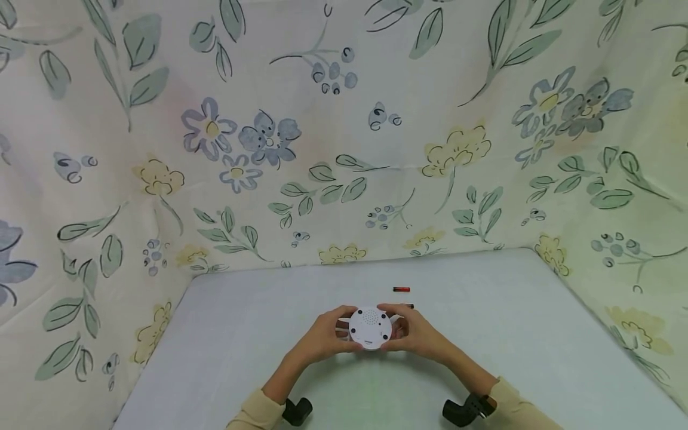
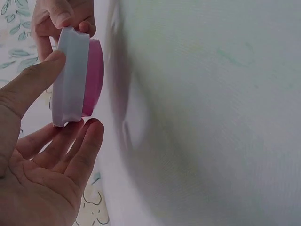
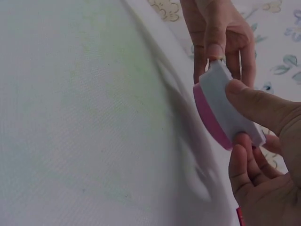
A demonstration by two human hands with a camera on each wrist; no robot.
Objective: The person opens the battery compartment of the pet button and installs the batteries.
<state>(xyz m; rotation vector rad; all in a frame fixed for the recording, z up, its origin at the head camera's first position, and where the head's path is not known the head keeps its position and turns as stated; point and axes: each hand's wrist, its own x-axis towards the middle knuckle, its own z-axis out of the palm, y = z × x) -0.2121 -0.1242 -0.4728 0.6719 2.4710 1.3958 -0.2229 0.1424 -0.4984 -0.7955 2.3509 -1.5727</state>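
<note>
Behind and along both sides of the work, a floral cloth (image 1: 330,131) is hanging, carrying green leaves and blue and yellow blossoms. Below it, a white table (image 1: 242,334) is stretching toward the viewer. Two beige sleeves (image 1: 524,412) are reaching in from the bottom edge. From them, the left hand (image 1: 329,333) and the right hand (image 1: 416,332) are facing each other over the near half of the table. Both are gripping one round white device (image 1: 371,328) between them, thumb and fingers pinching its rim from opposite sides. The device is tilting its white face up toward the head camera, while its pink part (image 2: 94,77) is facing the table. Near the cuffs, two black wrist devices (image 1: 467,411) are sitting on the wrists. Beyond the right hand, a red-and-black cylinder (image 1: 401,289) is lying on the table; just nearer, a second cylinder (image 1: 411,306) is partly hiding behind the fingers. Smallest of all, dark round spots (image 1: 383,316) are dotting the white face around a cluster of tiny holes (image 1: 369,319).
</note>
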